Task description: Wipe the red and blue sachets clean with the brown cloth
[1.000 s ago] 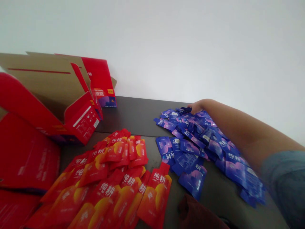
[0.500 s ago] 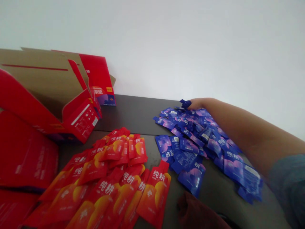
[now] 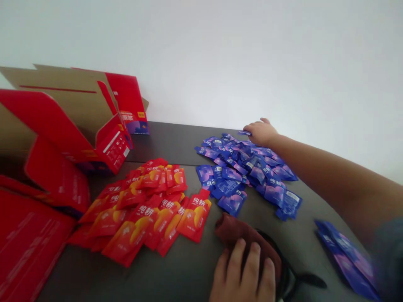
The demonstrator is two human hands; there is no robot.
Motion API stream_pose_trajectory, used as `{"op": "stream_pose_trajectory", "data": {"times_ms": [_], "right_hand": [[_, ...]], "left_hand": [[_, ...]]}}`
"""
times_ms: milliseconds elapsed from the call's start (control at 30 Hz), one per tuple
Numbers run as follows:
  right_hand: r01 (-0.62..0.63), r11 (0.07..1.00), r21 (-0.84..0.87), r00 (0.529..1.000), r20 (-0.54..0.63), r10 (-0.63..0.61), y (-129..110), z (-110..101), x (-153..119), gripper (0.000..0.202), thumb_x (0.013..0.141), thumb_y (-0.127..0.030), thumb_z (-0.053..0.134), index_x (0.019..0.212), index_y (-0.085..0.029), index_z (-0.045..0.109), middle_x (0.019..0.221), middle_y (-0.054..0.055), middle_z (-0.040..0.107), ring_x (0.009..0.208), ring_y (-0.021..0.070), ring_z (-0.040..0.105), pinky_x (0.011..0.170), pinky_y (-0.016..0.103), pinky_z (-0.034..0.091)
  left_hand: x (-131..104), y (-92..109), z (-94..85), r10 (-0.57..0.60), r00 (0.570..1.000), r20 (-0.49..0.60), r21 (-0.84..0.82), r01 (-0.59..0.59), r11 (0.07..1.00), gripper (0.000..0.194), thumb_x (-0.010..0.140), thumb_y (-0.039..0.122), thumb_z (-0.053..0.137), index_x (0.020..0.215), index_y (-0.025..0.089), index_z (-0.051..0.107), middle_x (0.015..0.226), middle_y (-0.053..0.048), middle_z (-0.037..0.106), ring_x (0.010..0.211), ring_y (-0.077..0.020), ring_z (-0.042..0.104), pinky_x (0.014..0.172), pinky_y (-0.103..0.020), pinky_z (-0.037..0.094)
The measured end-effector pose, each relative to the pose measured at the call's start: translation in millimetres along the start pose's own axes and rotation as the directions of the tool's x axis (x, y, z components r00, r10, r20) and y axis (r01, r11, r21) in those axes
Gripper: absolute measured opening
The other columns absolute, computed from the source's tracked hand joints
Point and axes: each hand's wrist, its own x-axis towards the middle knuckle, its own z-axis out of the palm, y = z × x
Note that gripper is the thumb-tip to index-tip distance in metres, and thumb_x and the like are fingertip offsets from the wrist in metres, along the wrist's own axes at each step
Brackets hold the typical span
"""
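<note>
"See the left hand (image 3: 242,274)? It wasn't in view; now its fingers are on the cloth (image 3: 234,230)."

"And the right hand (image 3: 261,132) shows more fully beyond the blue pile (image 3: 248,157)."

"Some blue packets (image 3: 348,258) have come into sight by the right forearm (image 3: 327,178), too."

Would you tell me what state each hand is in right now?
Left hand: open, resting on the maroon cloth.
Right hand: closed on a blue packet.

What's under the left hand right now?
A maroon cloth lies under the fingers of the left hand, a thin black object beside it. Anything beneath the cloth is covered, so I can't tell.
</note>
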Motion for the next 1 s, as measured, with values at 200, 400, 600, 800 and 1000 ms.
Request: {"op": "stream_pose_trajectory", "data": {"times_ms": [200, 400, 600, 800, 1000], "right_hand": [[-0.013, 0.999, 0.038, 0.996, 0.089, 0.009, -40, -15, -72, 0.032, 0.099, -0.038, 0.062, 0.123, -0.022, 0.074, 0.123, 0.016, 0.076, 0.122, 0.0370, 0.066, 0.117, 0.061, 0.031], [-0.097, 0.966, 0.240, 0.994, 0.062, 0.084, -102, -42, -152, 0.053, 0.106, -0.043, 0.053, 0.147, -0.011, 0.056, 0.139, 0.025, 0.067, 0.130, 0.0377, 0.064, 0.109, 0.050, 0.051], [0.076, 0.879, 0.470, 0.996, -0.084, -0.042, -201, -72, -279, 0.072, 0.103, -0.044, 0.055, 0.166, -0.020, 0.030, 0.149, 0.021, 0.058, 0.138, 0.0378, 0.059, 0.112, 0.057, 0.055], [0.309, 0.753, 0.581, 0.949, -0.244, -0.201, -265, -78, -338, 0.112, 0.089, -0.024, 0.071, 0.177, -0.026, 0.002, 0.163, 0.024, 0.045, 0.145, 0.0459, 0.050, 0.116, 0.071, 0.050], [0.316, 0.515, 0.797, 0.949, -0.260, -0.180, -250, -98, -318, 0.064, 0.108, -0.040, 0.056, 0.168, -0.035, 0.034, 0.164, 0.010, 0.051, 0.146, 0.0304, 0.057, 0.121, 0.053, 0.052]], "left_hand": [[11, -1, -35.6, 0.029, 0.937, 0.349, -0.173, 0.034, 0.984, 0.063, 0.103, 0.059, 0.062, 0.159, 0.030, 0.055, 0.172, -0.003, 0.047, 0.155, -0.0379, 0.047, 0.118, -0.058, 0.052], [16, 4, -57.8, -0.051, 0.925, 0.378, -0.296, 0.173, 0.939, 0.078, 0.100, 0.061, 0.069, 0.165, 0.026, 0.046, 0.175, -0.010, 0.041, 0.163, -0.0388, 0.034, 0.131, -0.062, 0.033], [13, 1, -62.5, -0.225, 0.957, 0.180, -0.719, 0.284, 0.634, 0.109, 0.096, 0.059, 0.075, 0.175, 0.012, 0.015, 0.180, -0.024, 0.021, 0.168, -0.0393, 0.021, 0.133, -0.060, 0.027], [18, -9, -63.3, -0.484, 0.858, 0.174, -0.870, 0.364, 0.333, 0.046, 0.111, 0.056, 0.052, 0.135, 0.023, 0.073, 0.134, -0.012, 0.077, 0.129, -0.0317, 0.072, 0.114, -0.048, 0.055], [-1, -28, -83.6, -0.757, 0.648, 0.079, -0.855, 0.435, 0.283, 0.059, 0.107, 0.069, 0.049, 0.128, 0.019, 0.072, 0.110, -0.012, 0.082, 0.105, -0.0294, 0.080, 0.095, -0.042, 0.063]]}}
